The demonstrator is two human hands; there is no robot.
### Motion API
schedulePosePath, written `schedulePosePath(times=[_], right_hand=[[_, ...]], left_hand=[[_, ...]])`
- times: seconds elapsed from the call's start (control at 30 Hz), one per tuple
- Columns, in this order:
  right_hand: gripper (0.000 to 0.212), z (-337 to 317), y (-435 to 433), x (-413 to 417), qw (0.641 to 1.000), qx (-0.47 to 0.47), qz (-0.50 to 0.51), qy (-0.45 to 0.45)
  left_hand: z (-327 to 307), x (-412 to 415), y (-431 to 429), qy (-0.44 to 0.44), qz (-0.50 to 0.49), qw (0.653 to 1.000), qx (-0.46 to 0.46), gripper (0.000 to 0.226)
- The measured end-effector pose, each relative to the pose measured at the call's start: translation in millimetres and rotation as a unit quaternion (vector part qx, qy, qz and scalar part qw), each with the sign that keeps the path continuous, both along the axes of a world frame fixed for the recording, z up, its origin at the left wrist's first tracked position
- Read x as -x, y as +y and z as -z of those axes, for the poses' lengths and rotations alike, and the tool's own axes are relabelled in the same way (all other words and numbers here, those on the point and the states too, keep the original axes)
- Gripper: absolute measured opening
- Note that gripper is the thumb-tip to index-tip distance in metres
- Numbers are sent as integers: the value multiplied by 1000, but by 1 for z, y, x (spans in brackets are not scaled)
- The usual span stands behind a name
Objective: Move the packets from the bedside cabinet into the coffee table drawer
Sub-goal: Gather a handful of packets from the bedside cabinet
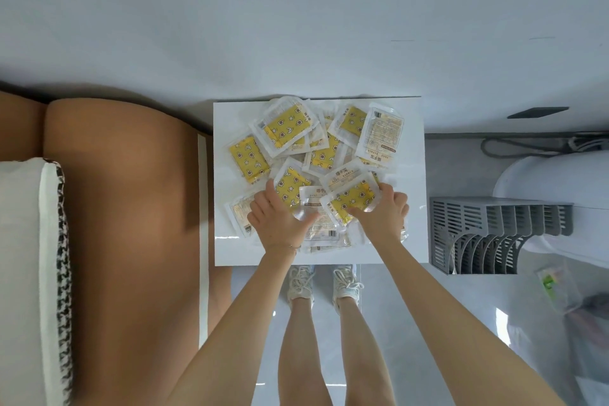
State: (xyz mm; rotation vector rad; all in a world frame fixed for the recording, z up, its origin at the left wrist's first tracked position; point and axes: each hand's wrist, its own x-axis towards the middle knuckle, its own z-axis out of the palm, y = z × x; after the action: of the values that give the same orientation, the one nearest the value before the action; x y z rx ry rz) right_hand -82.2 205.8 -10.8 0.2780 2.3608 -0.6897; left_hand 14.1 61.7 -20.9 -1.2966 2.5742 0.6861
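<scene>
While the packets [316, 155] lie heaped across the white top of the bedside cabinet [416, 175], both hands are down at the near edge of the pile. The left hand [280, 219] sits at about 7 o'clock on the top, fingers fairly straight and pointing to 12, palm pressing flat on clear-wrapped packets with the thumb thrown out towards 3. It is not closed around anything that I can see.

The right hand [382, 211] at 5 o'clock has a real hold. Its thumb lies across the face of a yellow packet [349, 199] and its fingers curl over the far right edge, pinching it.

That packet sits between the two hands, tilted, its longer side running roughly from 8 o'clock to 2. The rest of the heap stretches away from both hands towards 12, with the thickest overlap at the centre. The right hand is nearer the stack at 1 o'clock and the left nearer the lone yellow one at 9.

By my reading the gathering has only just begun. The drawer is nowhere in view. A grey rack [478, 224] stands off at 3 o'clock.
</scene>
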Motion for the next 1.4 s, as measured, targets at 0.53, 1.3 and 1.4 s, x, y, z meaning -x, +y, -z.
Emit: schedulePosePath(times=[0.53,1.3,1.4], right_hand=[[18,-16,19,4,962,186,199,15],[43,-8,34,-31,898,212,374,-96],[39,-8,36,-36,922,180,334,-74]], left_hand=[[-2,6,0,20,-108,993,-39,63],[-2,-13,37,109,-76,977,-169,22],[-6,-4,46,119,-118,972,-163,19]])
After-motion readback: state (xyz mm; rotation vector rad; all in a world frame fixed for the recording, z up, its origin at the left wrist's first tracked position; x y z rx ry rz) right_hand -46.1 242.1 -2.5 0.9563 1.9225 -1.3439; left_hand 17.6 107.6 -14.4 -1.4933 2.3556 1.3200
